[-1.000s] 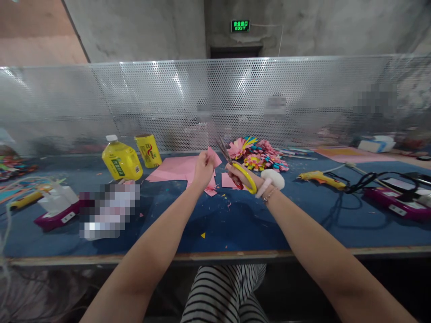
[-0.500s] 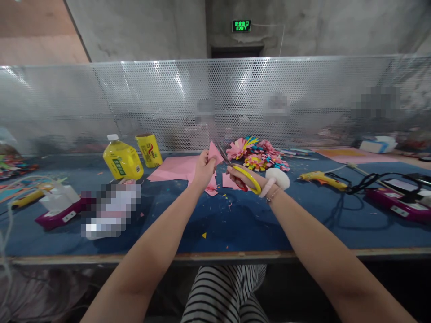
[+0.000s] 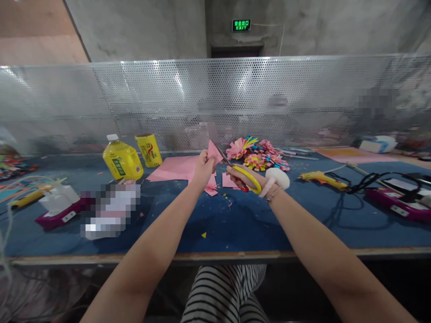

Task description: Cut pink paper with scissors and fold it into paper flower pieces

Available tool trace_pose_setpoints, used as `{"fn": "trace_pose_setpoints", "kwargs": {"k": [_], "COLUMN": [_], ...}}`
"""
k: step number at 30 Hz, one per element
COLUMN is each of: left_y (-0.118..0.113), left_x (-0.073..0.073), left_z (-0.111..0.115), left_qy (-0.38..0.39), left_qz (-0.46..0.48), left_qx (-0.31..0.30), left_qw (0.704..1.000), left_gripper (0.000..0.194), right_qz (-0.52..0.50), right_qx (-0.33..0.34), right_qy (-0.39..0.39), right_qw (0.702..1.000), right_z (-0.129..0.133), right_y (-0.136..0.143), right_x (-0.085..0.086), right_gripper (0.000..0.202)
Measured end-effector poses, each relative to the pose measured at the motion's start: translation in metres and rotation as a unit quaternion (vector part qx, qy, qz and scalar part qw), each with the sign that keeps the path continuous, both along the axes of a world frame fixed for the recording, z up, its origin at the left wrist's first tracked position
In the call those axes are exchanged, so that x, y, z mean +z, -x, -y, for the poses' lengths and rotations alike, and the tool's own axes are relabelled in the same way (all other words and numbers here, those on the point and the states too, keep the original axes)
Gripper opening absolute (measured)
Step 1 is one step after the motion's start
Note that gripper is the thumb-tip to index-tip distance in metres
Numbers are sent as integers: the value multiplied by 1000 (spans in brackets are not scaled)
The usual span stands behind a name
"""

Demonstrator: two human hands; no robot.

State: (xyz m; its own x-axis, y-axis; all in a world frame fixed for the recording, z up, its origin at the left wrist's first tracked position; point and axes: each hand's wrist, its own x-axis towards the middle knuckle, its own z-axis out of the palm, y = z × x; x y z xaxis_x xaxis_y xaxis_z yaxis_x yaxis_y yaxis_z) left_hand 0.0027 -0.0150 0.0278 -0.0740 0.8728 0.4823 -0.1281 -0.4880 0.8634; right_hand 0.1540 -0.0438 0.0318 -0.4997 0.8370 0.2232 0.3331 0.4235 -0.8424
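My left hand [image 3: 204,168] pinches a folded piece of pink paper [image 3: 214,153] whose pointed end sticks up. In my right hand [image 3: 235,172] is a pair of scissors [image 3: 248,176] with yellow and red handles. Their blades lie along the right edge of the folded paper, and I cannot tell whether they are parted. Under and behind my left hand lie larger pink sheets [image 3: 173,168]. A smaller pink piece [image 3: 230,180] rests on the table below the scissors. Paper flowers in pink, yellow and blue [image 3: 257,154] are heaped just behind my right hand.
A yellow liquid bottle [image 3: 121,158] and a yellow container [image 3: 148,150] stand back left. Purple power strips [image 3: 63,215] sit on both sides. A yellow glue gun [image 3: 323,180] with cables lies right. Paper scraps dot the blue table [image 3: 235,233]; a perforated metal screen [image 3: 161,98] rises behind.
The scissor blades and the folded paper have shifted very slightly against each other. Both hands keep nearly the same place, and the other things have not moved.
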Motion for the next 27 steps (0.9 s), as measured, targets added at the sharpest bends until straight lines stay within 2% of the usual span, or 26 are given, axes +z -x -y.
{"fn": "trace_pose_setpoints", "kwargs": {"k": [4,15,27], "left_y": [1,0,-1], "left_x": [-2,-3,-5], "left_z": [-1,-1,-4], "left_qy": [-17,-1,20], "left_qz": [-3,18,40], "left_qx": [-36,-41,-50], "left_qw": [999,999,998], "left_gripper": [9,11,19], "right_qz": [-10,9,23], "right_qx": [-2,-35,-54], "right_qy": [3,-66,-74], "right_qw": [1000,997,996], "right_z": [2,-15,-14], "right_y": [1,2,3], "right_x": [1,-13,-10], "right_gripper": [40,41,41]}}
